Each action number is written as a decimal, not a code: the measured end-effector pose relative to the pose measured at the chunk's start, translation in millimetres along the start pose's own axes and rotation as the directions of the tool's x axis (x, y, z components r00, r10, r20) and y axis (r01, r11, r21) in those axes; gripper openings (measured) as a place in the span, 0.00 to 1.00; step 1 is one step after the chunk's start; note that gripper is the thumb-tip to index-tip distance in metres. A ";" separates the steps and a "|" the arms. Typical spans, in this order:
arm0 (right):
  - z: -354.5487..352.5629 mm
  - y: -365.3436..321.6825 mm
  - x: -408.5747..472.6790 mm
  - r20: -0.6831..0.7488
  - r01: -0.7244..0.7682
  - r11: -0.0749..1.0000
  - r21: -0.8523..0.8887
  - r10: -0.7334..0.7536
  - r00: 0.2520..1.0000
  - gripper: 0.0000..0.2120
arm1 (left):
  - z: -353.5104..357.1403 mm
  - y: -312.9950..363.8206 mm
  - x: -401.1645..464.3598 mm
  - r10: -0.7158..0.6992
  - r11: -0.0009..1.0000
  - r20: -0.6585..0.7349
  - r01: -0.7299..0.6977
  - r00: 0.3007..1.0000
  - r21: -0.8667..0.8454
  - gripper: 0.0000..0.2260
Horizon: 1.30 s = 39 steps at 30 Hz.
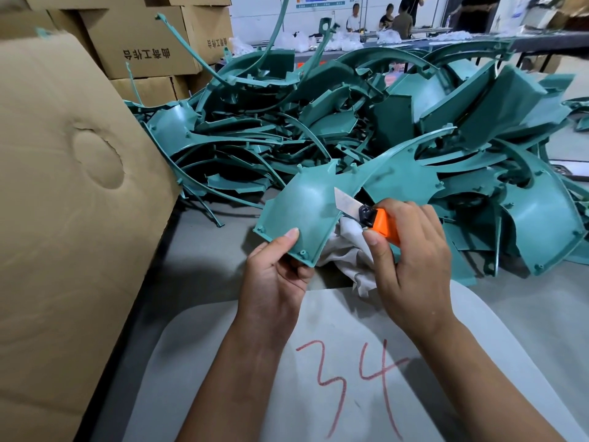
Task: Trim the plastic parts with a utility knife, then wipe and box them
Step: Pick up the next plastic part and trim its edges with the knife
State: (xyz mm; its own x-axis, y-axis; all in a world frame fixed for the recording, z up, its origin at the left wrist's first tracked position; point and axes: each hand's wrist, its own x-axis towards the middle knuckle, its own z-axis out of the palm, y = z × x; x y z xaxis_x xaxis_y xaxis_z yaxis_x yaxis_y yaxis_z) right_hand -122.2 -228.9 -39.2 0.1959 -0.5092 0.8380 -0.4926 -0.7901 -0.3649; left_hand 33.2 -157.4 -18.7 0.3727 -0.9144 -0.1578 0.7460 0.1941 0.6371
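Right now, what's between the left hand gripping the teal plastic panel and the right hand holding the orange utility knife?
In the head view, a crumpled white cloth lies between them.

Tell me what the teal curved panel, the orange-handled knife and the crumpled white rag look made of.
Teal curved panel: moulded plastic, apparently matte, with small pegs along its edges. Orange-handled knife: bare metal blade, handle probably plastic. Crumpled white rag: soft woven cloth, judging by its folds.
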 end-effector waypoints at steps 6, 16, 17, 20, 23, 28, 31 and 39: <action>0.4 1.0 0.3 -0.030 -0.006 1.000 -0.030 0.005 1.000 0.15 | -0.1 -1.9 -0.1 0.008 1.000 0.006 -0.008 1.000 -0.011 0.16; 0.2 6.3 -0.4 -0.032 -0.009 0.998 -0.061 0.007 0.999 0.15 | 2.2 -4.8 -0.7 0.015 0.999 0.025 -0.014 1.000 -0.030 0.15; 0.1 7.0 -0.6 -0.030 -0.009 0.998 -0.062 0.007 1.000 0.14 | 2.2 -4.9 -0.5 0.014 0.999 0.024 -0.013 1.000 -0.032 0.14; -0.5 8.5 -0.3 -0.029 -0.014 0.998 -0.062 0.013 1.000 0.14 | 2.9 -5.2 -0.5 0.007 0.999 0.031 -0.006 0.999 -0.035 0.14; 0.0 9.7 -0.3 -0.031 -0.012 0.997 -0.076 0.009 0.999 0.15 | 4.2 -6.4 -0.6 -0.010 0.999 0.022 0.011 1.000 -0.052 0.14; -0.2 12.1 0.0 -0.043 -0.008 0.996 -0.089 0.004 0.999 0.14 | 6.7 -8.6 -0.7 -0.035 0.996 0.003 0.035 0.999 -0.087 0.16; 2.2 13.8 0.0 -0.061 -0.071 0.995 -0.063 0.067 0.996 0.10 | 5.6 -7.2 -1.0 -0.052 0.991 0.008 0.052 0.999 -0.120 0.15; -18.6 38.6 3.4 -0.200 -0.315 0.948 0.042 0.317 0.927 0.10 | -6.7 14.7 8.1 0.130 0.985 -0.104 -0.140 0.986 -0.103 0.16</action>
State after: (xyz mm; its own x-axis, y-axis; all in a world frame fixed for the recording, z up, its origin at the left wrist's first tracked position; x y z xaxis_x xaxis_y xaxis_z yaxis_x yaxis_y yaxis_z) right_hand -156.3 -254.8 -42.9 -0.1444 -0.6543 0.7423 -0.4929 -0.6029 -0.6273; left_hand 50.9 -159.6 -15.6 0.5219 -0.8394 -0.1517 0.7390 0.3561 0.5719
